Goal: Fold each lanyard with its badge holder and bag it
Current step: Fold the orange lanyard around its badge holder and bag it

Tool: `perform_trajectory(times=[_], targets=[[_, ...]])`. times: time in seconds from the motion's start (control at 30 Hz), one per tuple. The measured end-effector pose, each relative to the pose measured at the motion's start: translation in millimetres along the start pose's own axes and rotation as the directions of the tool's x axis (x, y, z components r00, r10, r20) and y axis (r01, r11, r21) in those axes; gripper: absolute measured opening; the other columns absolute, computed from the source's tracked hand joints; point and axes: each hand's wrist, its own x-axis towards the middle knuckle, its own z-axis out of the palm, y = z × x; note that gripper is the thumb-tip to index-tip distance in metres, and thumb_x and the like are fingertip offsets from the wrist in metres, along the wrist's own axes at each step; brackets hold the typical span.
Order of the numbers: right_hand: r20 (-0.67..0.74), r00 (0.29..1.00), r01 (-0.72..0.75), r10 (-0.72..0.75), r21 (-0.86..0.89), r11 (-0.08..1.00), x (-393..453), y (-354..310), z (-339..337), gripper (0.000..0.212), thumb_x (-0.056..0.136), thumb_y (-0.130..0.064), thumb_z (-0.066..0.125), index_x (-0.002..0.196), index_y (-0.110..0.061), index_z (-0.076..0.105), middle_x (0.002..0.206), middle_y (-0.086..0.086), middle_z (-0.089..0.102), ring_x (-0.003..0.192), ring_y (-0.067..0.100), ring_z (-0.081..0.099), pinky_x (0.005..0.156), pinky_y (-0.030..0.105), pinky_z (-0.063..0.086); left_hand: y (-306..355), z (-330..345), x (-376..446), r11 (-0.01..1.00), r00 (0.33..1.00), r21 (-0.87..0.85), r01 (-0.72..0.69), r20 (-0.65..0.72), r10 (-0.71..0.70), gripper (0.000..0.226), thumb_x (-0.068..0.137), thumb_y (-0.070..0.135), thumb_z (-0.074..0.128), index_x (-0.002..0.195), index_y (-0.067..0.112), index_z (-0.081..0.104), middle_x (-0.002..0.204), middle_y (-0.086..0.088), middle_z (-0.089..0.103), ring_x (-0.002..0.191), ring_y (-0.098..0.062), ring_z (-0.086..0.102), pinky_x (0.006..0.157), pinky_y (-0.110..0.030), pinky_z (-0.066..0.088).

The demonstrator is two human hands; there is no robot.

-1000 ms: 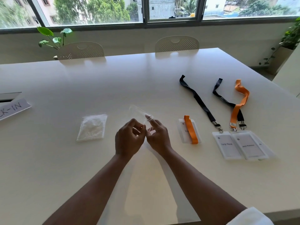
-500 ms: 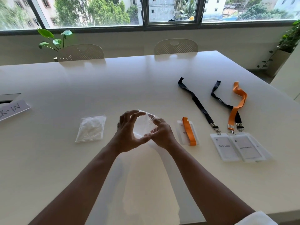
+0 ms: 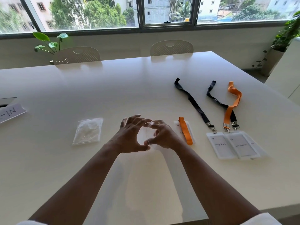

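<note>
Both hands meet above the middle of the white table (image 3: 129, 88), holding a small clear plastic bag (image 3: 148, 133) between them. My left hand (image 3: 129, 135) pinches its lower edge with thumb and finger, the other fingers spread. My right hand (image 3: 162, 135) grips the bag's top and bottom on the other side. Just right of my hands lies a badge holder with a folded orange lanyard (image 3: 185, 130) on top. Further right lie several badge holders (image 3: 233, 145) clipped to two black lanyards (image 3: 193, 101) and an orange lanyard (image 3: 232, 108), stretched out flat.
A clear pack of spare bags (image 3: 88, 131) lies left of my hands. A paper sign (image 3: 9, 114) sits at the table's left edge. Two white chairs (image 3: 172, 47) stand at the far side, with plants by the window.
The flat bag pinched at my fingertips has been pulled open into a rounded mouth between both hands. My left fingers have spread apart.
</note>
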Motion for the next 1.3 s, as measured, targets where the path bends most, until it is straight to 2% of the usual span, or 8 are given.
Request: perform_trajectory(times=[0.1, 0.23, 0.33, 0.5, 0.63, 0.9, 1.03, 1.3], targets=[[-0.058, 0.998, 0.026, -0.028, -0.026, 0.999, -2, 2, -5, 0.047, 0.072, -0.031, 0.085, 0.116, -0.027, 0.069, 0.122, -0.007, 0.050, 0.082, 0.001, 0.058, 0.063, 0.006, 0.045, 3, 1, 1, 0.999, 0.999, -0.016, 0.034, 0.007, -0.034, 0.097, 0.070, 0.064, 0.074, 0.151, 0.034, 0.029, 0.155, 0.008, 0.036, 0.150, -0.013, 0.012, 0.119, -0.058, 0.016], [-0.411, 0.906, 0.080, -0.102, -0.069, 0.994, -5, 3, -18, 0.011, 0.085, -0.021, 0.073, 0.096, -0.020, 0.076, 0.105, -0.004, 0.068, 0.082, 0.010, 0.062, 0.073, 0.021, 0.050, 6, 2, 2, 0.993, 0.993, -0.038, 0.110, 0.034, -0.109, 0.097, 0.069, 0.065, 0.073, 0.151, 0.036, 0.029, 0.155, 0.005, 0.036, 0.149, -0.014, 0.015, 0.119, -0.057, 0.013], [-0.593, 0.801, -0.092, -0.079, -0.253, 0.963, -6, 12, -37, 0.027, 0.089, -0.010, 0.057, 0.110, -0.019, 0.071, 0.117, 0.000, 0.066, 0.107, 0.022, 0.052, 0.090, 0.032, 0.045, 7, 4, -1, 0.988, 0.988, -0.047, 0.149, 0.048, -0.147, 0.096, 0.068, 0.065, 0.072, 0.150, 0.039, 0.030, 0.152, 0.006, 0.037, 0.148, -0.014, 0.016, 0.119, -0.056, 0.013], [-0.339, 0.913, -0.350, 0.225, -0.371, 0.860, -9, 32, -63, 0.053, 0.092, -0.019, 0.047, 0.145, -0.018, 0.042, 0.155, -0.002, 0.034, 0.139, 0.025, 0.024, 0.109, 0.044, 0.027, 8, 6, -2, 0.984, 0.984, -0.063, 0.169, 0.059, -0.165, 0.095, 0.068, 0.066, 0.072, 0.149, 0.040, 0.030, 0.150, 0.008, 0.037, 0.146, -0.012, 0.016, 0.120, -0.055, 0.012], [-0.264, 0.928, -0.350, 0.263, -0.373, 0.860, -10, 41, -69, 0.053, 0.096, -0.026, 0.046, 0.148, -0.019, 0.038, 0.150, -0.002, 0.042, 0.136, 0.027, 0.030, 0.112, 0.041, 0.029, 11, 9, -2, 0.982, 0.982, -0.077, 0.174, 0.083, -0.168, 0.096, 0.068, 0.069, 0.071, 0.150, 0.039, 0.030, 0.150, 0.009, 0.037, 0.146, -0.013, 0.017, 0.120, -0.055, 0.012], [-0.312, 0.894, -0.308, 0.321, 0.091, 0.947, -13, 40, -64, 0.051, 0.078, -0.016, 0.078, 0.127, -0.023, 0.063, 0.113, 0.006, 0.063, 0.098, 0.015, 0.059, 0.094, 0.025, 0.048, 17, 21, -7, 0.981, 0.977, -0.077, 0.177, 0.137, -0.166, 0.101, 0.066, 0.077, 0.067, 0.151, 0.039, 0.028, 0.149, 0.009, 0.039, 0.143, -0.015, 0.025, 0.119, -0.057, 0.014], [-0.301, 0.849, -0.317, 0.435, 0.367, 0.874, -15, 39, -62, 0.044, 0.073, -0.014, 0.084, 0.114, -0.017, 0.069, 0.105, 0.007, 0.065, 0.095, 0.020, 0.064, 0.090, 0.034, 0.055, 18, 23, -8, 0.979, 0.975, -0.070, 0.192, 0.128, -0.182, 0.101, 0.067, 0.079, 0.065, 0.151, 0.036, 0.029, 0.150, 0.009, 0.039, 0.142, -0.015, 0.028, 0.119, -0.056, 0.015], [-0.281, 0.800, -0.210, 0.530, 0.696, 0.687, -15, 26, -66, 0.017, 0.077, -0.007, 0.080, 0.089, -0.012, 0.070, 0.096, 0.013, 0.069, 0.082, 0.022, 0.070, 0.054, 0.026, 0.058, 22, 23, -3, 0.961, 0.963, -0.071, 0.268, 0.060, -0.264, 0.103, 0.066, 0.082, 0.062, 0.151, 0.032, 0.029, 0.148, 0.007, 0.041, 0.137, -0.018, 0.037, 0.118, -0.054, 0.021]])
